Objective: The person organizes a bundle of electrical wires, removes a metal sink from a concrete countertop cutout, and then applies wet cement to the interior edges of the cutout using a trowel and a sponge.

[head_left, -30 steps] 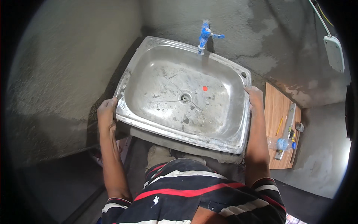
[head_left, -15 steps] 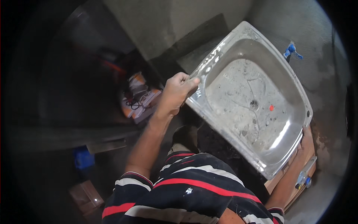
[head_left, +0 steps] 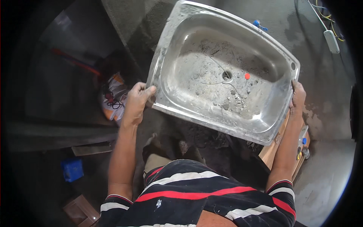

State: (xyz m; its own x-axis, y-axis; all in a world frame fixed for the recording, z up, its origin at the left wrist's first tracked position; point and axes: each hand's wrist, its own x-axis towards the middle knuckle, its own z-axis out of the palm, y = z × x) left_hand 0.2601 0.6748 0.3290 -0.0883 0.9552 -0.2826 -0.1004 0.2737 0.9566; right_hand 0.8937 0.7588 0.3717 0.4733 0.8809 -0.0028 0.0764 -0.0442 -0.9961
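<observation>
Grey wall; L hand, R hand grip opp. sink ends.

The metal sink has glossy, smooth sides and a bottom roughened by matt grit, the wall looks coarse matt cement, the striped shirt matt cloth, the board wood, and the white box smooth plastic.

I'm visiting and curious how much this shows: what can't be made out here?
In the head view:
Sink: underside, facing away.
Left hand, right hand: some fingers, under the rim.
Blue tap: lower part, behind the sink.
Orange-and-white object: its kind, lost in shadow.
</observation>
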